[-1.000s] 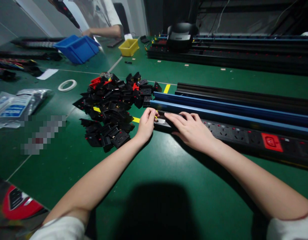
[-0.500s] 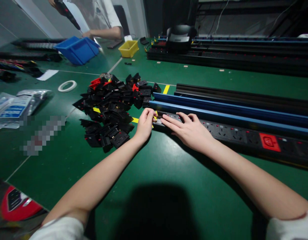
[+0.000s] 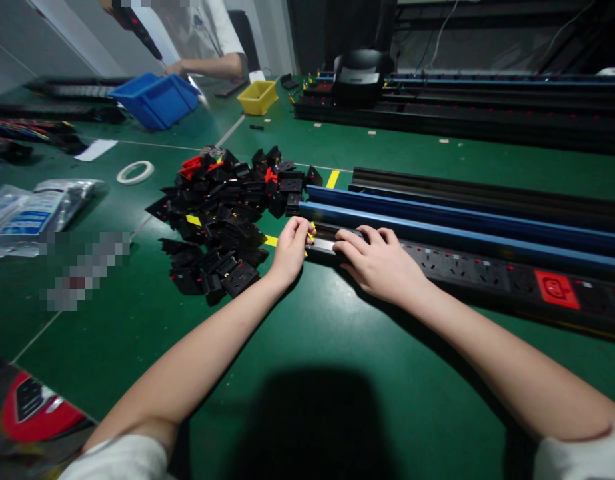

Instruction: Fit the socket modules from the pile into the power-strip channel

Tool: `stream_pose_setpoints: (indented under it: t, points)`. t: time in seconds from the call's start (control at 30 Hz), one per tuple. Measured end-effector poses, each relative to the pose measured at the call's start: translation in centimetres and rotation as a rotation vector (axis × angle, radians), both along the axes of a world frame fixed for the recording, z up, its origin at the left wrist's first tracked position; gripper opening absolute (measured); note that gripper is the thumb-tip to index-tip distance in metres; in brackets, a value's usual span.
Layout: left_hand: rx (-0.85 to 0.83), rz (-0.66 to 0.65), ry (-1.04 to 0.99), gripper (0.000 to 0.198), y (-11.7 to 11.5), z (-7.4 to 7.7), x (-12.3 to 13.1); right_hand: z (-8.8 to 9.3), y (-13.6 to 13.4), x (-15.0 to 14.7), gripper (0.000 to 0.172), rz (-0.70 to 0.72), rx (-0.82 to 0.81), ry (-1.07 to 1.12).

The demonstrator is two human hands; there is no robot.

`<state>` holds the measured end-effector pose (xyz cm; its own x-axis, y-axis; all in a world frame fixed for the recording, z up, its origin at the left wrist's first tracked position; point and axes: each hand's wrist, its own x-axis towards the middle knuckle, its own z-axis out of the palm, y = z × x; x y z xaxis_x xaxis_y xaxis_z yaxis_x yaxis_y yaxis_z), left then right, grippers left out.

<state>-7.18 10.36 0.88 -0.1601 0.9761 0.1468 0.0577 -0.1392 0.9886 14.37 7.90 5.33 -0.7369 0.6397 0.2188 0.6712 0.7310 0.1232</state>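
Observation:
My left hand (image 3: 290, 250) is closed at the left end of a long black power strip (image 3: 434, 261), thumb and fingers pinched together there. A small yellow piece (image 3: 312, 232) shows at its fingertips; what it belongs to is not clear. Over the strip lies my right hand (image 3: 382, 261), fingers apart and bent, fingertips touching the sockets' left end. Between the hands a bare stretch of metal channel (image 3: 321, 245) is visible. To the right run black socket modules with red dots and one red socket (image 3: 557, 289). The right palm hides part of the row.
Left of the strip lies a heap of loose black socket modules (image 3: 227, 220). Blue rails (image 3: 437, 223) lie just behind the strip. Farther off are a tape roll (image 3: 134, 173), plastic bags (image 3: 42, 210), a blue bin (image 3: 157, 100), a yellow bin (image 3: 258, 98) and a co-worker's arm (image 3: 212, 65).
The socket row, red socket included, has slid right along the channel, baring more metal at the left end. My right hand moved slightly right, its fingers more bent. My left hand stayed put.

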Motion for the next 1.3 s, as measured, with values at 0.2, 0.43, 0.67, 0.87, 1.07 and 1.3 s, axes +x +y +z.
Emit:
stream_pose_setpoints:
  t: [0.2,0.43,0.67,0.87,1.07,1.3]
  points:
    - [0.0,-0.017,0.018,0.026,-0.1,-0.1,-0.1,-0.3,0.0,-0.1,0.029,0.003,0.083,0.011]
    - [0.009,-0.036,0.2,0.023,-0.4,0.0,-0.2,-0.8,-0.1,0.0,0.028,0.031,0.186,-0.029]
    - [0.008,-0.056,0.395,0.021,-0.9,0.4,-0.1,-1.0,0.0,0.1,0.026,0.04,0.214,-0.029]
    - [0.083,-0.107,0.843,0.028,-1.6,1.7,-0.4,-0.9,0.0,0.1,0.026,0.043,0.215,-0.034]
    - [0.1,0.063,1.062,0.025,-2.2,2.3,-0.3,-0.6,-0.1,0.0,0.027,0.043,0.183,-0.039]
    - [0.085,0.207,1.062,0.023,-2.7,1.6,-0.2,-0.6,-0.1,0.1,0.027,0.043,0.188,-0.036]
